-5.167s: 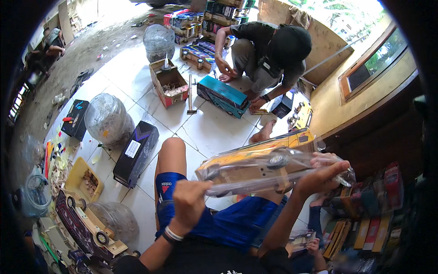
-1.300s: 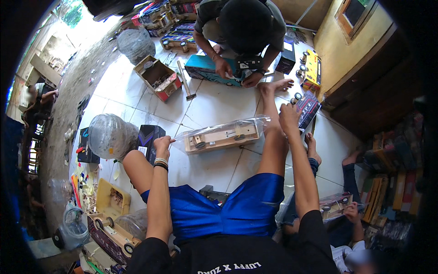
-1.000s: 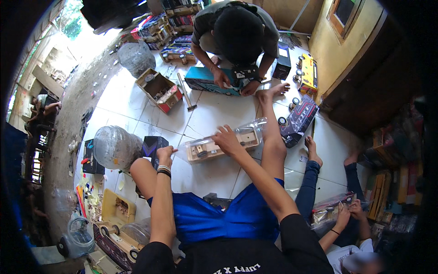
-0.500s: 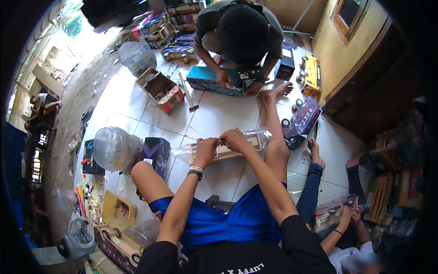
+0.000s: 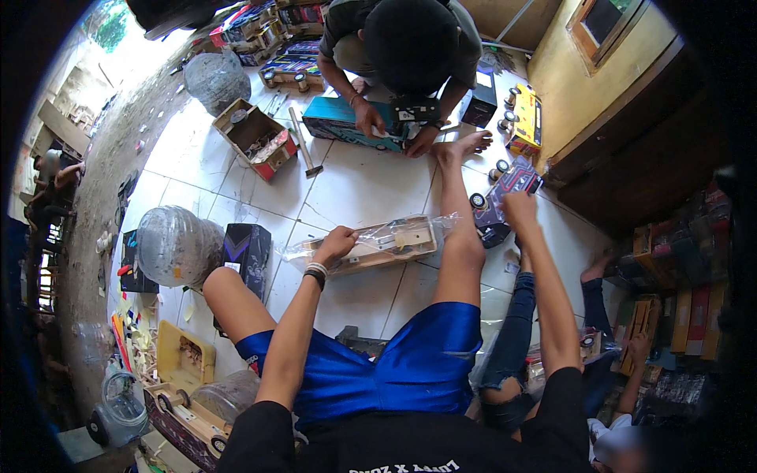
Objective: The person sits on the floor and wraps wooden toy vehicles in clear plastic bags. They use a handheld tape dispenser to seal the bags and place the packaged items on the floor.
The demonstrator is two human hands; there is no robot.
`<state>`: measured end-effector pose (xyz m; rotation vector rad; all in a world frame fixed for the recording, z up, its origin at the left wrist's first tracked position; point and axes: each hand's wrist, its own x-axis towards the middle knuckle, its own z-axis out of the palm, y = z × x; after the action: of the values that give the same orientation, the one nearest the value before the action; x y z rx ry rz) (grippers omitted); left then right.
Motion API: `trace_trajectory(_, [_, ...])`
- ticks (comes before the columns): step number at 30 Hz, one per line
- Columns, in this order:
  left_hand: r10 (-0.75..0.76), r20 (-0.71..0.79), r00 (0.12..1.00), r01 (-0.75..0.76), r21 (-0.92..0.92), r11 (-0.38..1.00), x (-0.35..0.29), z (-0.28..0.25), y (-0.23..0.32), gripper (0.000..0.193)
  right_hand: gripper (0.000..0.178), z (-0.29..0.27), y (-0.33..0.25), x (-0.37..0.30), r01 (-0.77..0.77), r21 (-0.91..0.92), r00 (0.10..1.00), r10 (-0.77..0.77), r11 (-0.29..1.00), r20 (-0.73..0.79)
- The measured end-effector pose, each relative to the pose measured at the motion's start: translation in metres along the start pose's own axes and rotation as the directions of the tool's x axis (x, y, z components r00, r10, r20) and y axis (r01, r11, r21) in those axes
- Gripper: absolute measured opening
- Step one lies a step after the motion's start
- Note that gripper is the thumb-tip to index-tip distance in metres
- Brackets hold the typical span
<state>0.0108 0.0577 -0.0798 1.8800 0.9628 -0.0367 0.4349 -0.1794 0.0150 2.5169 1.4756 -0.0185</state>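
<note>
Between my legs a pale wooden toy vehicle (image 5: pixel 378 251) lies on the tiles with its bare wooden underside up, wrapped in clear plastic film (image 5: pixel 303 251). My left hand (image 5: pixel 336 246) is closed on the film at the middle of its upper edge. Away to the right, my right hand (image 5: pixel 520 211) is raised with its fingers curled, apart from the wrapped toy. It appears above a purple toy bus (image 5: pixel 501 197) near my right foot. Whatever is in those fingers, if anything, is too small to make out.
Across from me a crouching person (image 5: pixel 410 63) works on a teal toy box (image 5: pixel 331 122). A hammer (image 5: pixel 303 142) lies by an open wooden box (image 5: pixel 248 138). Large tape-like clear rolls (image 5: pixel 177 246) and a dark box (image 5: pixel 246 252) stand left. Another person sits close at right.
My right hand has left the film beside my left hand and swung far to the right. My left hand stays at the wrapped toy. The view has shifted slightly.
</note>
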Motion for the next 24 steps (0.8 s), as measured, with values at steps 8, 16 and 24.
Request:
trace_trajectory(8, [-0.126,0.148,0.981,0.112,0.101,0.989,0.018,-0.011,-0.010,0.038,0.047,0.009,-0.268,-0.038,0.674,0.140,0.693,-0.555,0.725,-0.460])
trace_trajectory(16, [0.264,-0.113,0.958,-0.197,0.409,0.891,-0.018,0.006,0.008,0.033,0.009,0.041,-0.284,-0.016,0.504,0.541,0.863,-0.399,0.673,-0.309])
trace_trajectory(24, [0.136,-0.123,0.983,-0.091,0.318,0.944,-0.022,0.025,0.021,0.020,0.009,0.045,-0.284,-0.013,0.436,0.529,0.897,-0.401,0.728,-0.186])
